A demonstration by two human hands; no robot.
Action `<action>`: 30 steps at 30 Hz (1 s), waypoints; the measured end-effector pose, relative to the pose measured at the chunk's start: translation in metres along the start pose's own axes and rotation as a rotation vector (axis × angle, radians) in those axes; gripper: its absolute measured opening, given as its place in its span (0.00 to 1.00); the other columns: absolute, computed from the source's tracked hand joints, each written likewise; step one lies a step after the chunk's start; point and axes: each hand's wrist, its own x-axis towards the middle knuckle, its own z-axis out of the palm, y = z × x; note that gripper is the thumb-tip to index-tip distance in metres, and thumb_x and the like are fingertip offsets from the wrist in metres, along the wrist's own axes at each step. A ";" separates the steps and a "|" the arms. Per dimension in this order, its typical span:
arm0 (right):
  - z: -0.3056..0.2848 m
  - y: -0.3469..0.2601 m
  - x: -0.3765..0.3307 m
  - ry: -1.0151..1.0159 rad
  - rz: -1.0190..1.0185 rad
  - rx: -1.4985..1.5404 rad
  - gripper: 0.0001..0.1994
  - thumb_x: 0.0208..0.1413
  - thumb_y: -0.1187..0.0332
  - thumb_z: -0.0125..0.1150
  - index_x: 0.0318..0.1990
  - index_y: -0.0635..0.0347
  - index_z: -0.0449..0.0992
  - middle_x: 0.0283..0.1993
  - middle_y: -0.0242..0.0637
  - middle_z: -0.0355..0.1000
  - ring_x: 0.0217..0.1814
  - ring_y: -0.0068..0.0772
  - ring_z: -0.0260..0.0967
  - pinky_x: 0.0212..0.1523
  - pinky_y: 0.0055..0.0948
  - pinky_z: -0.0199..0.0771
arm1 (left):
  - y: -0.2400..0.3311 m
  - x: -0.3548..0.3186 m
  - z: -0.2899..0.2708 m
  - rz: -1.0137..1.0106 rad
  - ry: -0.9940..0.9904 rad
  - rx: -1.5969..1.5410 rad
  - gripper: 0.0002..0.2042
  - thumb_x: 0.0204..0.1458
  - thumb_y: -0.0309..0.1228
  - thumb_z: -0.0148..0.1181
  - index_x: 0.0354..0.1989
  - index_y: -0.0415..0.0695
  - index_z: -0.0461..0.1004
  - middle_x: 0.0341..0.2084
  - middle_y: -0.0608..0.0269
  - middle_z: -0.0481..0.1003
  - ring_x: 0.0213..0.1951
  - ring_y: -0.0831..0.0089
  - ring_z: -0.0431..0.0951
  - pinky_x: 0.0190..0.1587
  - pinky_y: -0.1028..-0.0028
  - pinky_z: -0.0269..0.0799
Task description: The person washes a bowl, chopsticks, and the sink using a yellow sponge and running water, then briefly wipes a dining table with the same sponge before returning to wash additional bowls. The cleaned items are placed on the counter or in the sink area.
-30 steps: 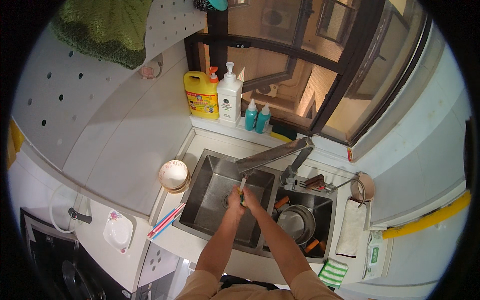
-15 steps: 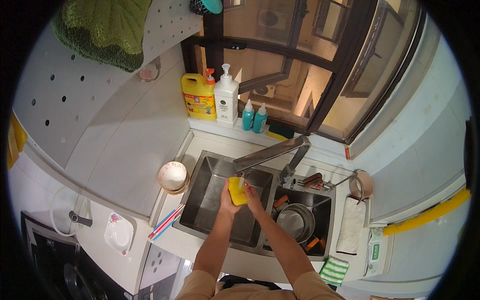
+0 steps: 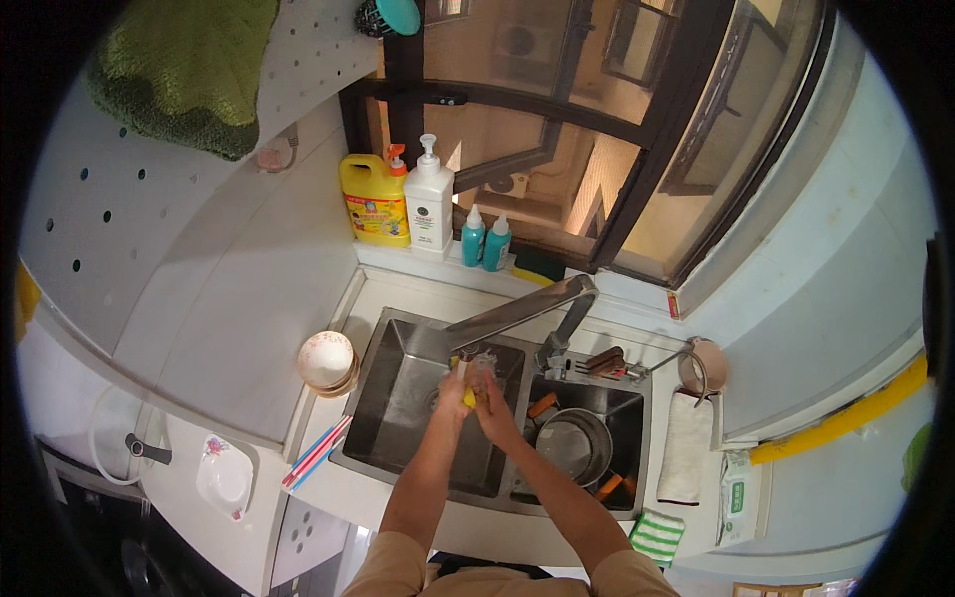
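Over the left basin of the steel sink (image 3: pixel 373 398), my two hands are pressed together under the tap (image 3: pixel 517 313). A yellow sponge (image 3: pixel 470 398) is squeezed between them, with only small bits of yellow showing. My left hand (image 3: pixel 454 388) grips it from the left, fingers closed. My right hand (image 3: pixel 487 396) closes on it from the right. Water from the spout runs over the fingers and splashes beside them.
Stacked bowls (image 3: pixel 326 362) and coloured chopsticks (image 3: pixel 316 454) sit left of the sink. A pot (image 3: pixel 575 448) fills the right basin. Bottles (image 3: pixel 431 209) line the sill behind. A folded towel (image 3: pixel 684 448) and striped cloth (image 3: pixel 657 537) lie to the right.
My hands have come together and squeezed the sponge, which was fully visible between them before. Water now splashes over the fingers. The whole view has shifted slightly.
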 end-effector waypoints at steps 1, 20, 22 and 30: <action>0.002 -0.001 -0.001 0.011 0.020 -0.032 0.28 0.59 0.62 0.40 0.63 0.64 0.42 0.62 0.52 0.49 0.62 0.47 0.50 0.60 0.35 0.51 | 0.000 0.004 -0.005 0.004 -0.033 -0.012 0.11 0.57 0.39 0.42 0.28 0.48 0.66 0.17 0.70 0.64 0.15 0.74 0.64 0.19 0.76 0.63; 0.024 -0.039 0.011 0.186 -0.056 -0.246 0.11 0.53 0.65 0.53 0.40 0.56 0.61 0.22 0.42 0.65 0.22 0.41 0.65 0.24 0.35 0.65 | 0.034 -0.049 0.000 -0.017 0.456 0.948 0.24 0.46 0.42 0.53 0.50 0.43 0.63 0.43 0.55 0.69 0.43 0.66 0.71 0.41 0.71 0.67; 0.043 -0.056 0.002 0.021 -0.145 -0.396 0.09 0.52 0.63 0.53 0.37 0.56 0.64 0.20 0.44 0.66 0.21 0.46 0.65 0.24 0.35 0.64 | 0.013 -0.020 -0.070 0.578 0.029 1.402 0.24 0.49 0.47 0.51 0.47 0.40 0.65 0.41 0.50 0.69 0.40 0.61 0.72 0.34 0.67 0.69; 0.033 -0.003 0.038 0.091 0.083 -0.518 0.16 0.53 0.57 0.50 0.24 0.60 0.68 0.21 0.46 0.67 0.25 0.50 0.66 0.26 0.40 0.64 | -0.019 -0.018 -0.037 0.153 0.311 1.270 0.21 0.55 0.46 0.40 0.43 0.39 0.68 0.33 0.52 0.73 0.32 0.61 0.74 0.33 0.66 0.69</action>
